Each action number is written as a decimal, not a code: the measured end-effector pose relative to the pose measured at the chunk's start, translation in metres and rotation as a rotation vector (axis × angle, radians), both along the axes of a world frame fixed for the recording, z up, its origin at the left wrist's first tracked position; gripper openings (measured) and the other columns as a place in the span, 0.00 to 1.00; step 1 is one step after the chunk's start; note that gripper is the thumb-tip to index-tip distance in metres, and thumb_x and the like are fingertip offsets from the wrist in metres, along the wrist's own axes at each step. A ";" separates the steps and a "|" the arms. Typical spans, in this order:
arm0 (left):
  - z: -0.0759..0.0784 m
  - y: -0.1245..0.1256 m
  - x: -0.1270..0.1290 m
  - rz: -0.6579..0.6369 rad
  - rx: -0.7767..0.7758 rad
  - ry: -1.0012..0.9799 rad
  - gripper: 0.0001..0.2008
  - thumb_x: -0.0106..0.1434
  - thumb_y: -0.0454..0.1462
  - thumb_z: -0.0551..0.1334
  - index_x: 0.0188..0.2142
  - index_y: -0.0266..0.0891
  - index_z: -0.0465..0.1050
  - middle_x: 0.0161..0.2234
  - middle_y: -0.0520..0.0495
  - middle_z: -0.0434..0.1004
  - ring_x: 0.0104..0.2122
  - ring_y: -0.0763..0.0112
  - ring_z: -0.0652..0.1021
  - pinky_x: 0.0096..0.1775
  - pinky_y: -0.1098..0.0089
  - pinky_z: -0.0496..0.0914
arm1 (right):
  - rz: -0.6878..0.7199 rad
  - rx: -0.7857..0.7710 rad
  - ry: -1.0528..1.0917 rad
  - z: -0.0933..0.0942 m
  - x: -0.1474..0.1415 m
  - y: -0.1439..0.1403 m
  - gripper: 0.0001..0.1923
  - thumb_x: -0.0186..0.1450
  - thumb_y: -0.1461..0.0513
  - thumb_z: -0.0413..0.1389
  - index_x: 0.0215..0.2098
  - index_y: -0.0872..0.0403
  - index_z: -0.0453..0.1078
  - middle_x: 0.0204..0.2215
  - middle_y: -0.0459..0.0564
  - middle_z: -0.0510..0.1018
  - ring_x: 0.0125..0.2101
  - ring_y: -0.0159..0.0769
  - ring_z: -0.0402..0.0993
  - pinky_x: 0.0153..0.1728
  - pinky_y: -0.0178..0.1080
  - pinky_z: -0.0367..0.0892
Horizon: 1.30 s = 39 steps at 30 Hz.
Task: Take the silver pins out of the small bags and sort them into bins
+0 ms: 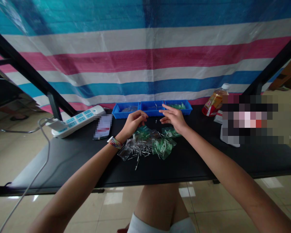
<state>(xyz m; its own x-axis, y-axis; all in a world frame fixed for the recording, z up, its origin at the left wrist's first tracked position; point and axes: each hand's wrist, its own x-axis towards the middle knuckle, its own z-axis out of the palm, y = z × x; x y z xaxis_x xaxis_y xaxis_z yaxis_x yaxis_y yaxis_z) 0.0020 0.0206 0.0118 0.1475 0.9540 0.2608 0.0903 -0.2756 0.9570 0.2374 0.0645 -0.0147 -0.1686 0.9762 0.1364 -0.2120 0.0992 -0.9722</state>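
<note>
Reaching forward over a black table (pixel 63 155), a seated person works with both bare hands above a scatter of small parts. Left hand (pixel 134 122): fingers curled inward, tips drawn together just above the pile; whether they pinch a piece cannot be told at this size. A coloured wristband (pixel 115 142) circles that wrist. Right hand (pixel 172 118): open, fingers spread and extended, hovering near the blue tray, holding nothing visible. Between and below the hands lie green plastic bags (pixel 163 146) of white pieces, a clear bag (pixel 126 150), and loose metal pins (pixel 140 154) spilled on the tabletop. One small pin (pixel 156 120) lies apart, between the two hands. Behind the hands, a blue tray (pixel 151 112) with three compartments rests against the striped tarpaulin (pixel 145 58). Left of the tray: a white power strip (pixel 75 120). Right of it: a capped bottle (pixel 214 102) of amber liquid.
</note>
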 end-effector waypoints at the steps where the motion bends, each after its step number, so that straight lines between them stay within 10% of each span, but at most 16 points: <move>1: 0.000 0.000 0.000 0.001 0.001 0.004 0.08 0.61 0.42 0.67 0.35 0.39 0.79 0.28 0.49 0.76 0.23 0.72 0.74 0.23 0.72 0.61 | -0.027 0.035 -0.076 -0.001 0.003 0.001 0.20 0.61 0.57 0.66 0.51 0.52 0.79 0.43 0.51 0.86 0.22 0.32 0.78 0.24 0.38 0.76; 8: -0.005 0.002 0.000 -0.030 -0.012 0.051 0.10 0.61 0.43 0.67 0.34 0.39 0.79 0.27 0.48 0.76 0.23 0.71 0.73 0.23 0.72 0.60 | 0.022 0.708 -0.847 -0.004 0.006 -0.017 0.14 0.70 0.68 0.58 0.47 0.52 0.84 0.44 0.54 0.83 0.44 0.44 0.79 0.45 0.45 0.74; 13: -0.010 0.005 -0.001 -0.031 -0.028 0.080 0.12 0.62 0.45 0.68 0.35 0.38 0.79 0.28 0.48 0.77 0.24 0.71 0.74 0.23 0.73 0.60 | 0.023 0.791 -1.111 -0.010 -0.002 -0.020 0.08 0.72 0.62 0.64 0.47 0.56 0.84 0.41 0.56 0.80 0.45 0.46 0.74 0.50 0.47 0.71; 22: -0.007 0.003 0.001 -0.014 -0.016 0.161 0.13 0.62 0.46 0.66 0.36 0.37 0.77 0.29 0.49 0.76 0.26 0.71 0.74 0.26 0.72 0.62 | -0.040 0.714 -0.988 -0.010 0.002 -0.014 0.11 0.62 0.76 0.60 0.31 0.54 0.75 0.32 0.49 0.78 0.36 0.39 0.74 0.41 0.39 0.67; 29: -0.008 0.003 -0.001 0.048 0.014 0.388 0.18 0.66 0.49 0.62 0.35 0.36 0.80 0.27 0.49 0.74 0.25 0.72 0.70 0.26 0.71 0.61 | -0.002 0.496 -0.489 -0.007 -0.004 -0.018 0.04 0.62 0.65 0.63 0.30 0.53 0.73 0.26 0.44 0.79 0.29 0.35 0.77 0.35 0.37 0.70; 39: 0.000 0.000 0.001 -0.100 -0.062 0.261 0.18 0.66 0.50 0.66 0.31 0.37 0.78 0.26 0.50 0.73 0.25 0.74 0.71 0.27 0.72 0.62 | 0.023 0.501 -0.348 0.001 -0.004 -0.024 0.03 0.62 0.62 0.64 0.31 0.52 0.75 0.29 0.46 0.81 0.32 0.37 0.78 0.38 0.41 0.74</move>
<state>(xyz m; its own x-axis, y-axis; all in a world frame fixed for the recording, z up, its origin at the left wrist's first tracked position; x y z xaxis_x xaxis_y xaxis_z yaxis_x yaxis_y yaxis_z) 0.0033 0.0206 0.0115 0.2960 0.9444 0.1432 0.3108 -0.2370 0.9204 0.2332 0.0409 -0.0142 -0.3061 0.8031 0.5113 0.1017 0.5616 -0.8212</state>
